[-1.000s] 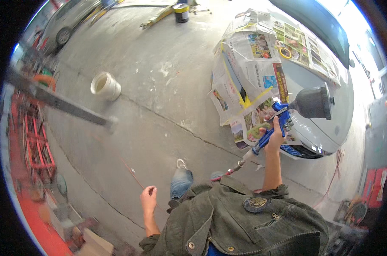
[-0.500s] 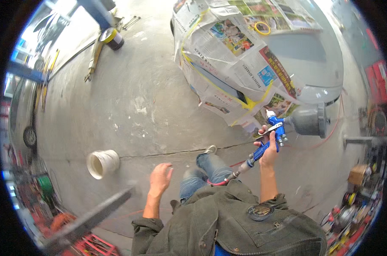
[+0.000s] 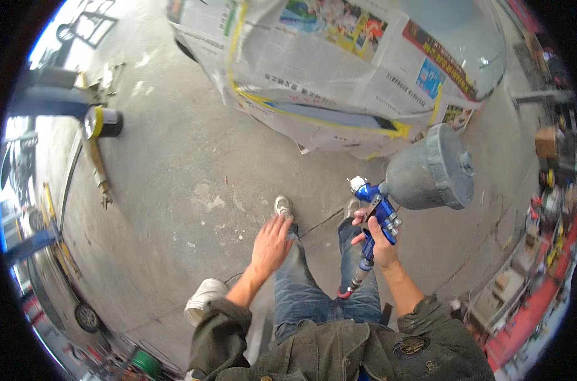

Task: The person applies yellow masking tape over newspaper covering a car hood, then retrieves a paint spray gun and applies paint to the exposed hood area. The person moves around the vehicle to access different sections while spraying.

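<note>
Head view shows two hands (image 3: 271, 245) (image 3: 384, 245), one spray gun (image 3: 384, 206).

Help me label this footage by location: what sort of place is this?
Likely an auto body shop: newspaper and yellow tape mask a car; the right hand holds a blue spray gun.

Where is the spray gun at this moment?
The spray gun is right of centre in the head view, in the right hand, below the papered car.

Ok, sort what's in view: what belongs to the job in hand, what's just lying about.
Job, it seems:
blue spray gun in right hand
grey cup
car
newspaper
yellow tape

Apparently lying about:
white bucket
dark can
green coil
</note>
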